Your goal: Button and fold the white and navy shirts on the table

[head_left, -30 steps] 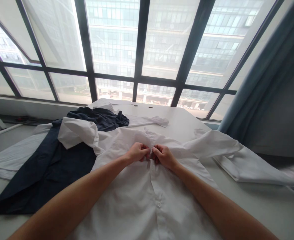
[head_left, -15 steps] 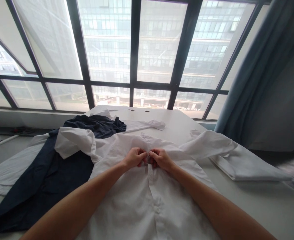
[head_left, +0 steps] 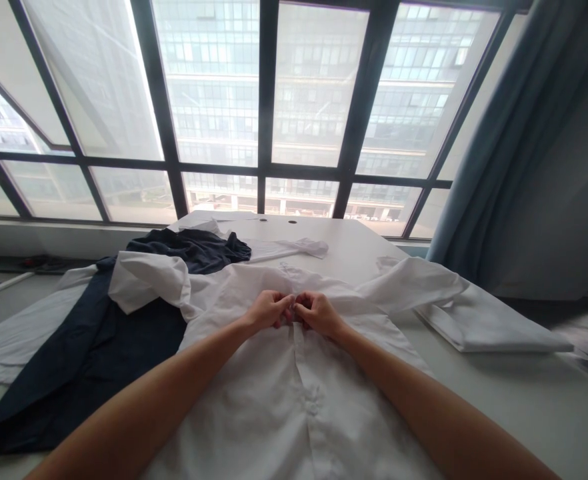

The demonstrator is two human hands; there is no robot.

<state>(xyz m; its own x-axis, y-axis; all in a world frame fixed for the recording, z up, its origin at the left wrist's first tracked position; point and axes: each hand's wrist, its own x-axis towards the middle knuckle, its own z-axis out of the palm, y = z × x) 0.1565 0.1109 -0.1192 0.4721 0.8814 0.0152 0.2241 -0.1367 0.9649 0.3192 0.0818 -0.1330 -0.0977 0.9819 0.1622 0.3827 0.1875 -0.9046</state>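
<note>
The white table (head_left: pixel 341 233) carries all the clothing, and the white shirt (head_left: pixel 254 393) lies spread over its middle, collar toward the far edge and hem toward the near edge. One sleeve is bent over the dark navy garment (head_left: pixel 94 360) toward the left edge; the other reaches the folded white garment (head_left: pixel 504 327) by the right edge. Two round holes (head_left: pixel 293 222) sit close to the far edge, beside the window (head_left: pixel 314 87).

Both forearms come in from the near corners, stretched forward and angled inward, so the hands meet over the front opening, just below the collar. The left hand (head_left: pixel 270 310) pinches the shirt's front edge between thumb and curled fingers; the right hand (head_left: pixel 319 313) does likewise, fingertips nearly touching the left's. What lies between the fingertips is too small to make out.
</note>
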